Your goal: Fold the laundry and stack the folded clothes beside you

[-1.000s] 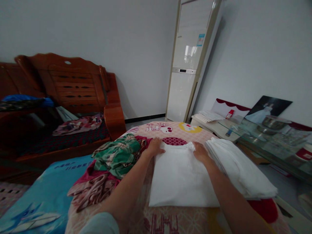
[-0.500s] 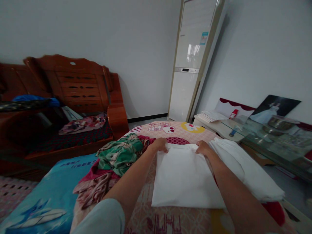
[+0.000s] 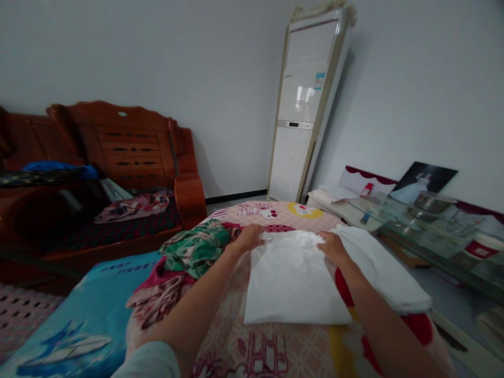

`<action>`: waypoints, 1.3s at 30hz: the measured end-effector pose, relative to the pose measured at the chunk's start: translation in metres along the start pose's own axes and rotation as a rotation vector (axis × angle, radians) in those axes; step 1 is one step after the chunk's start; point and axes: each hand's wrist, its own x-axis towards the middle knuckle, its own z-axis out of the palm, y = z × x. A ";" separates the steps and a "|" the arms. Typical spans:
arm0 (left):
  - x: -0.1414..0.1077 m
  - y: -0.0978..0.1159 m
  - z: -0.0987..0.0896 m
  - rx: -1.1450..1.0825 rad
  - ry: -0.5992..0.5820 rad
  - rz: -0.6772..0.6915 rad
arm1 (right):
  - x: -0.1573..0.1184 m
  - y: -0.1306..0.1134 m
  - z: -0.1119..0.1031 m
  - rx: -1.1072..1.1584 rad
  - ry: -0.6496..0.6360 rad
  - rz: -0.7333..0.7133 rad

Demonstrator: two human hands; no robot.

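Item one: white cloth (image 3: pixel 295 286), folded to a flat four-sided panel, lying on the pink cover (image 3: pixel 226 336) directly before the person. Near edge straight, running left to right across the person's front; side edges leading away and drawing closer together towards the far end. Far edge somewhat bunched and crinkled. Long axis: foreshortened, so not certain, whether fore-and-aft or crosswise.

Left hand (image 3: pixel 250 238): at the far left corner of the white cloth, back of hand uppermost, fingers curled, little opening between thumb and fingers, gripping the edge.

Right hand (image 3: pixel 332 247): at the far right corner, thumb and fingers brought together in a pinch on the edge. Both arms extended, one along each side of the panel.

Right of the white cloth: white stack (image 3: pixel 397 275), folded, several layers, slanting away from the person, partly behind the right forearm.

Left: green garment (image 3: pixel 199 249), checked in part, crumpled, heaped beside the left forearm; dusty-pink garment (image 3: pixel 167 302), crumpled, nearer the person.

Surroundings: blue mat (image 3: pixel 88 304) with printed figure, far left of the cover; wooden chair (image 3: pixel 132 157) behind it; upright air conditioner (image 3: pixel 293 157) in the corner; glass shelf (image 3: pixel 429 236) with bowls, at right.
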 end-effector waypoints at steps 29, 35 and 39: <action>-0.145 0.040 0.015 -0.572 -0.133 0.122 | -0.149 -0.019 -0.027 0.102 -0.070 -0.008; -0.115 0.056 0.011 -0.584 0.108 0.140 | -0.120 -0.030 -0.027 0.174 0.115 -0.082; -0.096 0.078 0.032 -0.353 0.031 0.310 | -0.098 -0.035 0.006 0.124 0.015 -0.273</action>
